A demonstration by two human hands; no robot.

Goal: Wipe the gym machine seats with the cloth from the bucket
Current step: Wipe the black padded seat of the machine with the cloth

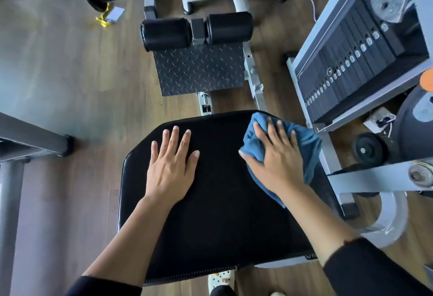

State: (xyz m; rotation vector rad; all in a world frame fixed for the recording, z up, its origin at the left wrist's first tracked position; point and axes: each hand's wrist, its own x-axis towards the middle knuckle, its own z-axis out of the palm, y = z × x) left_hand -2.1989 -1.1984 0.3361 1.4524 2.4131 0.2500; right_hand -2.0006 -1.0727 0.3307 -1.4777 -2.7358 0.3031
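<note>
A black padded seat (pixel 218 213) of a gym machine fills the lower middle of the view. My left hand (pixel 169 164) lies flat on the seat's left part, fingers straight and spread. My right hand (pixel 276 157) presses a blue cloth (pixel 307 148) onto the seat's far right corner, fingers spread over it. The cloth sticks out around the hand and hangs a little over the seat's right edge. No bucket is in view.
Beyond the seat are two black roller pads (pixel 196 30) and a checker-plate footrest (pixel 199 70). A weight stack (pixel 346 68) in a grey frame stands at right, with weight plates (pixel 369 149) on the floor. A grey post (pixel 11 202) stands at left on wooden floor.
</note>
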